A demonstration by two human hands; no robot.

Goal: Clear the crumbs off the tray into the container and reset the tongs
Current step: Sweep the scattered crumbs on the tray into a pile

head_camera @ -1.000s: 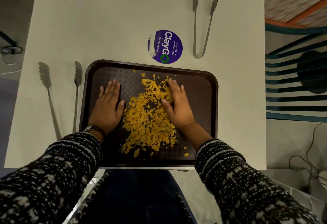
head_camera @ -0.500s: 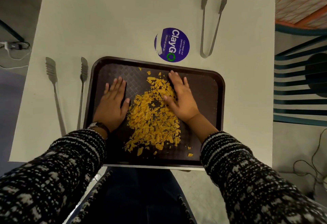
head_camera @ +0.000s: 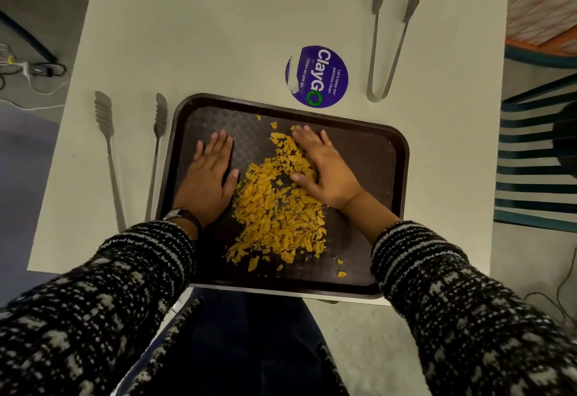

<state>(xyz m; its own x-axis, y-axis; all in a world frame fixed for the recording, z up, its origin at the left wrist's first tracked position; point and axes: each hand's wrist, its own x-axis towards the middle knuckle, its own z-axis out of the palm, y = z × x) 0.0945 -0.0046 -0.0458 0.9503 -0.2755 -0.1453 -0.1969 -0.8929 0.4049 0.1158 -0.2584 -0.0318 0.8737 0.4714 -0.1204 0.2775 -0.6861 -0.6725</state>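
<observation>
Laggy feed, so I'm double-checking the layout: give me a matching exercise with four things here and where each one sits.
Things:
1 crumbs
2 broad-headed tongs
3 narrow-headed tongs
4 purple sticker

Places:
A on the table, left of the tray
B on the tray, between left hand and right hand
C just past the tray's far rim
D right of the sticker

Pairs: 1-B, 2-A, 3-D, 4-C

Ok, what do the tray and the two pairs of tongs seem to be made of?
The tray looks like moulded plastic: dark brown, matte, cross-hatch texture on its floor, rounded raised rim. The left tongs and the far tongs look like metal, probably stainless steel: thin grey arms with a dull sheen and scalloped tips.
</observation>
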